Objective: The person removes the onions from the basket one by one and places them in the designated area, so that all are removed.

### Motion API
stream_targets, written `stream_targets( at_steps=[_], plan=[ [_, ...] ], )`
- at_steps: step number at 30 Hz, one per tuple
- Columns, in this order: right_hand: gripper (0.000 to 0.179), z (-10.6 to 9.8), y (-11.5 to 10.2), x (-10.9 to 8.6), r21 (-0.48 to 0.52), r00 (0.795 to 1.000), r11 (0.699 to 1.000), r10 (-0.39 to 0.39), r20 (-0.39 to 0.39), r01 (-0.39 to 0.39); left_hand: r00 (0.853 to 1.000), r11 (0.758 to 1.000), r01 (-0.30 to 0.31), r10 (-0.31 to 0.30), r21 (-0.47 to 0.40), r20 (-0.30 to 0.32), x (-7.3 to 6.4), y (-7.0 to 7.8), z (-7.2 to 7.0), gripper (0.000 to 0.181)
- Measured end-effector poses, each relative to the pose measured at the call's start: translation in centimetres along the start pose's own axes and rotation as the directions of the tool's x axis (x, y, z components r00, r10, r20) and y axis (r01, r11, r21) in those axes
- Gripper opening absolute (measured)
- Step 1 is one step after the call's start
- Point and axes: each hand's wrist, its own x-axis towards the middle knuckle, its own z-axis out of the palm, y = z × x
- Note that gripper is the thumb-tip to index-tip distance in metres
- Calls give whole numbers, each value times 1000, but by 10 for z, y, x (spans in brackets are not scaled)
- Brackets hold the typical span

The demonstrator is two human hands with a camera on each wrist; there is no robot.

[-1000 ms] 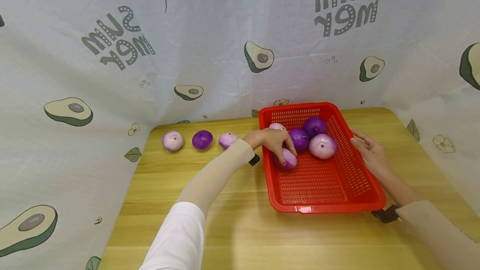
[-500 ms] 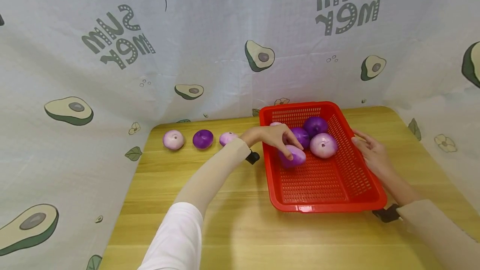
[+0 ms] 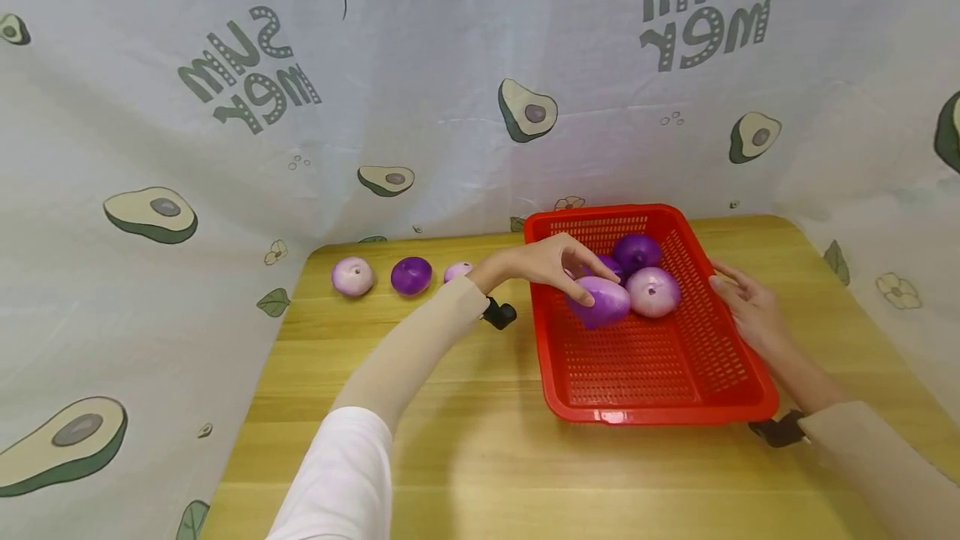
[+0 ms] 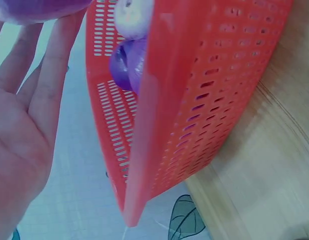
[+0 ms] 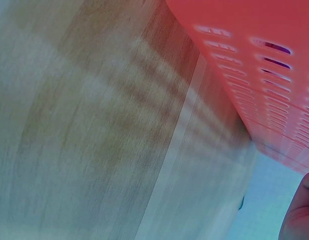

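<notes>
My left hand (image 3: 551, 263) pinches a purple onion (image 3: 606, 305) between thumb and fingers, over the left part of the red basket (image 3: 656, 417). In the left wrist view, the onion (image 4: 42, 9) shows at the top edge, above the open palm side of the hand (image 4: 22, 125). Behind the held onion lie a pale onion (image 3: 654, 292), a dark purple onion (image 3: 637, 251) and another purple onion (image 3: 609, 267), partly hidden by my fingers. My right hand (image 3: 756, 311) holds the basket's right rim, thumb at the top edge; its fingertips are hidden in the right wrist view.
Left of the basket, a pale onion (image 3: 352, 277), a dark purple onion (image 3: 411, 276) and another pale onion (image 3: 457, 271) stand in a row on the wooden table (image 3: 480, 457). The left forearm partly covers the last. A patterned cloth (image 3: 450, 107) hangs behind the table.
My left hand has lifted the onion off the basket's floor, carrying it slightly right and tilting it. The right hand stays at the rim. The head view has shifted a little.
</notes>
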Motion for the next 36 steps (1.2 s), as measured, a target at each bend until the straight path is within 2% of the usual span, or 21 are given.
stream_targets(
  at_steps=[7, 14, 20, 26, 32, 36],
  plan=[
    [43, -1, 0, 0, -48, 1000, 999, -8, -10, 8, 997, 998, -62, 61, -13, -40, -13, 9, -1, 42],
    [43, 0, -1, 1, -64, 1000, 998, -12, -5, 12, 992, 996, -85, 83, -15, -93, -35, 14, -5, 42],
    [43, 0, -1, -1, -50, 1000, 999, -4, -3, 4, 986, 997, -73, 68, -30, -155, -63, 14, -13, 44],
    [41, 0, 0, 0, -31, 1000, 1000, -6, -5, 6, 977, 1000, -14, 9, -20, -214, -94, 13, -22, 43],
    [37, 1, 1, 2, -4, 1000, 1000, -24, -1, 24, 954, 998, 41, -54, -49, -296, -124, 6, -29, 43],
    [37, 2, 1, 3, 8, 1000, 1000, -21, 15, 21, 939, 998, 39, -54, -51, -339, -143, 0, -33, 43]
  ],
)
